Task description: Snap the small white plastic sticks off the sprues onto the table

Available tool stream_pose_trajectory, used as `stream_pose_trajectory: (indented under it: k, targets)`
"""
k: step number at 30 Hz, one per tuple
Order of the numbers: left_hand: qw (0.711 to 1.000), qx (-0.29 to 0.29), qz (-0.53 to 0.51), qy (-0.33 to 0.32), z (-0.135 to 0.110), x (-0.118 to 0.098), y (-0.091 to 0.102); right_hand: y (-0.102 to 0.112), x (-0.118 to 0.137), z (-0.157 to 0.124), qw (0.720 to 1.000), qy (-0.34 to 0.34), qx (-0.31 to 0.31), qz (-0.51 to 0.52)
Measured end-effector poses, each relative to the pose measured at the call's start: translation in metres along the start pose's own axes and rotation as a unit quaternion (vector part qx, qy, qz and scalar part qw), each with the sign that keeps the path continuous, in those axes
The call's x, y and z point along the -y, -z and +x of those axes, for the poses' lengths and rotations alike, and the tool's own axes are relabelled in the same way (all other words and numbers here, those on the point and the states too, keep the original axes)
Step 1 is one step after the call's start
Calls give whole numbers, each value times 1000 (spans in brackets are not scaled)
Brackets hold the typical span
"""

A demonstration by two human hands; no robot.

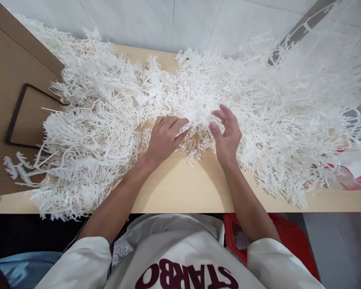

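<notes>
In the middle of the table, my left hand (167, 136) is closed, thumb against fingers, on a white branching plastic piece (201, 116). The piece reaches across toward my right hand (227, 134), whose thumb and fingers are apart and curved at its far end. Whether those fingertips touch the piece is hard to tell. Behind and around both hands lies a mass of similar white, twig-like pieces, with a left heap (87, 148) and a right heap (276, 116). A few small loose bits (193, 154) rest on the wood between my wrists.
A brown board with a black metal handle (16, 114) stands at the left. Pink-and-white plastic packaging (353, 172) lies at the table's right end. Below the front edge are a red plastic stool (291, 237) and a blue tub (27, 267). A tiled wall (156, 24) closes off the back.
</notes>
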State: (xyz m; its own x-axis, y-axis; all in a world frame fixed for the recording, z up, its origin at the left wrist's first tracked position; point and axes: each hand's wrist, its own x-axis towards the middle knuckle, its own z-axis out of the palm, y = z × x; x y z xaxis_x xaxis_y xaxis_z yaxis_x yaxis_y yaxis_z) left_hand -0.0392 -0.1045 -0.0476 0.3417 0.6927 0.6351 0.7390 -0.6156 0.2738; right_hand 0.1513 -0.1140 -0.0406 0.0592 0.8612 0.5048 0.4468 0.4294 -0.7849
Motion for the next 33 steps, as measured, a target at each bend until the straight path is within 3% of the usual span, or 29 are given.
stream_pose_trajectory:
  k: [5, 10, 17, 23, 25, 28, 30, 33]
  targets:
    - [981, -12, -149, 123, 2, -7, 6, -6, 5, -5, 997, 5, 80, -14]
    - [905, -88, -325, 259, 5, -5, 2, -7, 2, -9, 998, -20, 60, 9]
    - [853, -189, -361, 327, 8, 14, -13, -8, 7, -9, 998, -43, 1, 43]
    - [854, -141, -385, 319, 9, 1, -1, -5, 6, -11, 988, 38, -91, -120]
    - [861, -117, -391, 304, 8, -4, 3, -5, 11, -14, 993, 61, -26, -100]
    - [889, -52, -386, 239, 5, -10, 5, -9, 18, -18, 991, 42, 112, -66]
    - [902, -10, -384, 195, 4, -12, 4, -12, 20, -19, 988, 31, 131, -73]
    - [912, 20, -380, 155, 4, -12, 2, -12, 18, -18, 995, 2, 82, -54]
